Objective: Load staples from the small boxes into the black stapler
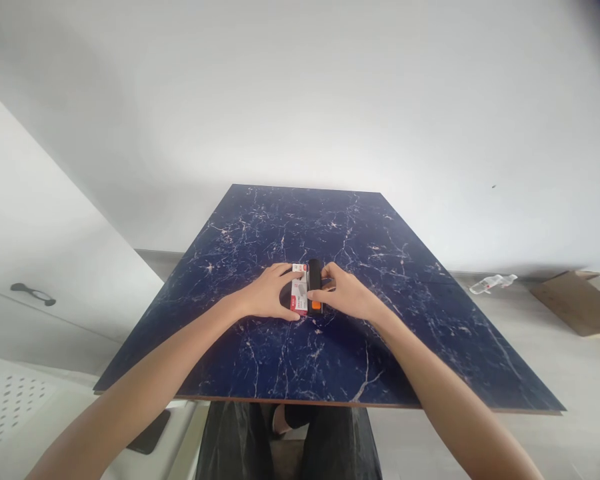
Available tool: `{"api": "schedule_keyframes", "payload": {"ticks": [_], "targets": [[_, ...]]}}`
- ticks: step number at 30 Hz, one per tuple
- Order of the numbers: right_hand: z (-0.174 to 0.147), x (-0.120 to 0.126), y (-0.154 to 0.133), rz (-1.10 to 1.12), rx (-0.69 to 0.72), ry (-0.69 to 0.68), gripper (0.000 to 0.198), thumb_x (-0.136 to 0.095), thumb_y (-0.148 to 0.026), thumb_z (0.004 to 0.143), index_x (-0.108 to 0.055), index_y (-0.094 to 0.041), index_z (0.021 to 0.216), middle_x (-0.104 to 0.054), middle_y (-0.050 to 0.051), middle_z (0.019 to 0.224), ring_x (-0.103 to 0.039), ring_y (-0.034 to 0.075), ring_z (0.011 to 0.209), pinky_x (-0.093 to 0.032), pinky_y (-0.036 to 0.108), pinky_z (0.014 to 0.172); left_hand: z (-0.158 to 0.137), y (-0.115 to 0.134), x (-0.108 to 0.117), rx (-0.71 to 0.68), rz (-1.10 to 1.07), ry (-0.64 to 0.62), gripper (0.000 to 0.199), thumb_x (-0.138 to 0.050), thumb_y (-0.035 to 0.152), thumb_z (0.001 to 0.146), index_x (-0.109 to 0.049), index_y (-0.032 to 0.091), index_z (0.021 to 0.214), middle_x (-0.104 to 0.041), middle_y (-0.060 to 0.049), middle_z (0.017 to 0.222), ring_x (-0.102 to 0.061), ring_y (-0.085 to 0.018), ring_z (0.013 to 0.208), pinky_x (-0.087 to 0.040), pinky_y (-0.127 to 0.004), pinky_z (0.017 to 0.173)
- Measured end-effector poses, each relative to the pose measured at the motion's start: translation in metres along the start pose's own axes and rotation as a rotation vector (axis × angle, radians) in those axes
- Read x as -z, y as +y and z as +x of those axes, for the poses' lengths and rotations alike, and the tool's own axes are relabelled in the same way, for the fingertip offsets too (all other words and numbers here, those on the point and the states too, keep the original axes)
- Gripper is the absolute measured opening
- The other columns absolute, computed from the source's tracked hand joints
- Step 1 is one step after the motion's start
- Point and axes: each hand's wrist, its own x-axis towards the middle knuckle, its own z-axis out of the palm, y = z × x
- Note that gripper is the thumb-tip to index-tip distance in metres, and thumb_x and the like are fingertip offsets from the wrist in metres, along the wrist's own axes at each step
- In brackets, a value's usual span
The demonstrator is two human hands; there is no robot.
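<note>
Two bare hands meet over the middle of the table, bent towards each other. The left hand is curled around a small white-and-red printed carton, thumb at its near end and a finger laid across its far part; whether the short printed section at that far end is a separate carton, I cannot tell. The right hand grips a narrow black block with an orange patch, thumb over the top and fingers at its right side. Carton and block stand side by side, long sides together.

Beneath them spreads a dark blue, white-veined, marble-patterned table, its far edge close to a plain pale wall. Past the left edge is a white panel with a black handle; nearer, a dark flat object with a rounded corner lies beside the left forearm. Past the right edge, a clear plastic item lies on the pale floor near a brown cardboard box
</note>
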Motion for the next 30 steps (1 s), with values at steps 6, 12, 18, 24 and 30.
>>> {"api": "schedule_keyframes", "payload": {"ticks": [6, 12, 18, 24, 30], "targets": [[-0.004, 0.003, 0.01, -0.143, -0.035, 0.241, 0.037, -0.071, -0.039, 0.079, -0.052, -0.024, 0.107, -0.075, 0.009, 0.106, -0.072, 0.025, 0.081, -0.05, 0.032, 0.068, 0.038, 0.004, -0.012, -0.114, 0.035, 0.085, 0.114, -0.08, 0.068, 0.065, -0.033, 0.026, 0.16, -0.044, -0.014, 0.158, -0.034, -0.042, 0.146, -0.028, -0.06, 0.12], [-0.003, 0.085, 0.09, -0.321, -0.252, 0.45, 0.042, -0.065, -0.042, 0.079, -0.058, -0.021, 0.114, -0.075, 0.014, 0.115, -0.071, 0.034, 0.101, -0.051, 0.039, 0.083, 0.166, 0.064, -0.057, -0.204, 0.071, 0.077, 0.118, -0.075, 0.071, 0.067, -0.029, 0.017, 0.161, -0.044, -0.017, 0.159, -0.04, -0.041, 0.144, -0.03, -0.054, 0.119], [-0.021, 0.159, 0.174, -0.334, -0.365, 0.677, 0.043, -0.054, -0.035, 0.084, -0.06, -0.02, 0.123, -0.072, 0.013, 0.125, -0.068, 0.031, 0.111, -0.05, 0.041, 0.096, 0.274, 0.143, -0.113, -0.152, 0.076, 0.11, 0.125, -0.07, 0.078, 0.068, -0.022, 0.009, 0.161, -0.038, -0.026, 0.159, -0.033, -0.045, 0.147, -0.025, -0.055, 0.12], [-0.024, 0.165, 0.186, -0.324, -0.378, 0.727, 0.032, -0.055, -0.036, 0.083, -0.065, -0.022, 0.11, -0.075, 0.012, 0.107, -0.069, 0.032, 0.098, -0.05, 0.043, 0.089, 0.291, 0.15, -0.122, -0.191, 0.054, 0.051, 0.129, -0.065, 0.084, 0.07, -0.014, 0.011, 0.163, -0.028, -0.028, 0.164, -0.024, -0.048, 0.151, -0.019, -0.06, 0.121], [-0.032, 0.152, 0.164, -0.293, -0.271, 0.939, 0.031, -0.052, -0.037, 0.088, -0.062, -0.019, 0.112, -0.07, 0.016, 0.117, -0.066, 0.031, 0.105, -0.05, 0.044, 0.093, 0.239, 0.143, -0.111, -0.24, 0.03, 0.224, 0.087, -0.041, 0.066, 0.098, -0.011, 0.018, 0.164, -0.019, -0.02, 0.169, -0.02, -0.041, 0.155, -0.019, -0.058, 0.122]]}}
